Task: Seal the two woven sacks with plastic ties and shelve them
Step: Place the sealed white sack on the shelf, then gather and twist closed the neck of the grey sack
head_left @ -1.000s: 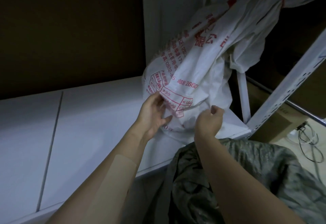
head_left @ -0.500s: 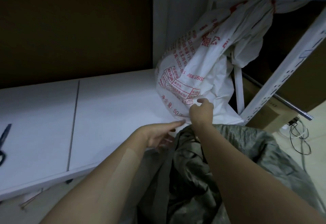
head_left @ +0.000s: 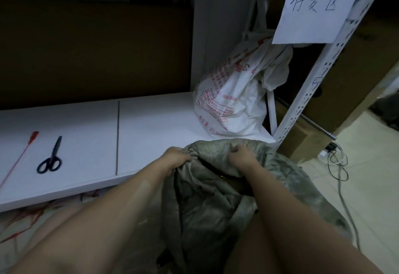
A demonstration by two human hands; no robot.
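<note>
Both hands, left hand (head_left: 176, 159) and right hand (head_left: 240, 159), grip the grey-green woven sack's (head_left: 207, 204) mouth by the shelf's (head_left: 151, 122) front edge.

A handwritten paper sign (head_left: 317, 8) taped to the shelf post at far right read "待发区". Red print on the white sack (head_left: 228, 105) below showed "50"; the rest was illegible.

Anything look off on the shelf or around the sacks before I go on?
Little stands out. The white sack on the shelf slumps against the rack post, its neck hidden behind the paper sign. Red streaks lie scattered on the floor under the shelf; too blurred to identify.
</note>
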